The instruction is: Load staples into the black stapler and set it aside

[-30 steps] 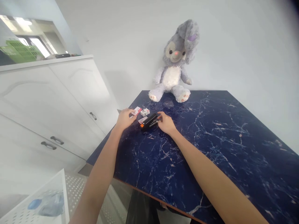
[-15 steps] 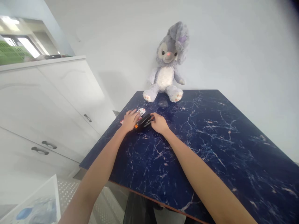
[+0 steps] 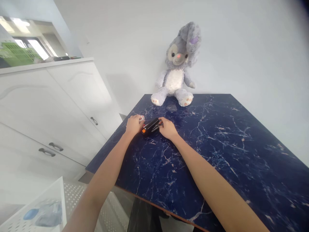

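Observation:
A black stapler (image 3: 151, 127) with an orange patch at its near left end lies slantwise on the dark blue marbled table (image 3: 205, 154). My right hand (image 3: 168, 128) has its fingers closed at the stapler's far right end. To the left of the stapler, my left hand (image 3: 134, 125) is closed around a small white-and-red box (image 3: 142, 118). Most of that box is hidden behind the fingers, and a bit of red shows between this hand and the stapler.
A grey plush rabbit (image 3: 175, 80) sits at the table's back edge against the wall. White cabinets (image 3: 72, 93) stand to the left, with a green basket (image 3: 19, 53) on top. Below, at lower left, is a white perforated bin (image 3: 63, 203) with blue items inside.
My left hand has closed over the small white-and-red box, which now shows less. My right hand remains at the stapler. The whole view has shifted slightly.

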Available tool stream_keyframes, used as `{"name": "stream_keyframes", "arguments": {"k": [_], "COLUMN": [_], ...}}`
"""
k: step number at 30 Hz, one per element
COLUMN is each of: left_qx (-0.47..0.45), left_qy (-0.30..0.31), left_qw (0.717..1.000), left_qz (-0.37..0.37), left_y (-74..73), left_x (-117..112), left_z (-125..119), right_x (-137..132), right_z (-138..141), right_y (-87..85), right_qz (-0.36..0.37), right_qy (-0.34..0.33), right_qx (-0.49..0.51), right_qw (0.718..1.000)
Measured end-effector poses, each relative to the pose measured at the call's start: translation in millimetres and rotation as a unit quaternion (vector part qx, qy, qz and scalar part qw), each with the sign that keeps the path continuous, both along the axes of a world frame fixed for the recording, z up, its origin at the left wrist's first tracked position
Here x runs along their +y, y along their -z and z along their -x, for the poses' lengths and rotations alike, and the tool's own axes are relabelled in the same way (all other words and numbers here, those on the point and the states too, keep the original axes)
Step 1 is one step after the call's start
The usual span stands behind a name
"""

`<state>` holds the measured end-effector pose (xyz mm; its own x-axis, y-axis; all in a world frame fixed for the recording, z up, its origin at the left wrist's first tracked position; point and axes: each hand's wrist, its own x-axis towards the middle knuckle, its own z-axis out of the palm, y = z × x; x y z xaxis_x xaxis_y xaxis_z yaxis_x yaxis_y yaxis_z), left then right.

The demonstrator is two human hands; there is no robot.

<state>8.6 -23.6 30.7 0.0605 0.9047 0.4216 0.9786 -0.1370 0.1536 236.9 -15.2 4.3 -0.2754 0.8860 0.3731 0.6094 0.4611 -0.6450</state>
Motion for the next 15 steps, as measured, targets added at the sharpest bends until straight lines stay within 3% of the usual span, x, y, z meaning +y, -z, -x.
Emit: {"name": "stream_keyframes", "arguments": {"k": [5, 9, 12, 15], "left_qx": [-0.087, -0.176, -0.213, -0.190], "left_qy": [0.001, 0.008, 0.053, 0.115], "left_qw": [0.996, 0.982, 0.976, 0.971], "left_qz": [-0.024, -0.066, -0.003, 0.088], "left_y": [-0.7, -14.3, -26.1, -37.7], "left_x": [3.0, -5.5, -14.4, -22.8], "left_z": [13.2, 20.6, 21.2, 19.8], "right_x": [0.7, 1.3, 1.9, 3.0], "right_z": [-0.1, -0.2, -0.1, 0.2], "right_y": [0.5, 0.9, 1.8, 3.3], "right_qz": [0.001, -0.002, -0.004, -0.008], "right_qy": [0.000, -0.003, -0.003, -0.005], "right_qx": [-0.004, -0.007, -0.008, -0.004], "right_qw": [1.000, 1.000, 1.000, 1.000]}}
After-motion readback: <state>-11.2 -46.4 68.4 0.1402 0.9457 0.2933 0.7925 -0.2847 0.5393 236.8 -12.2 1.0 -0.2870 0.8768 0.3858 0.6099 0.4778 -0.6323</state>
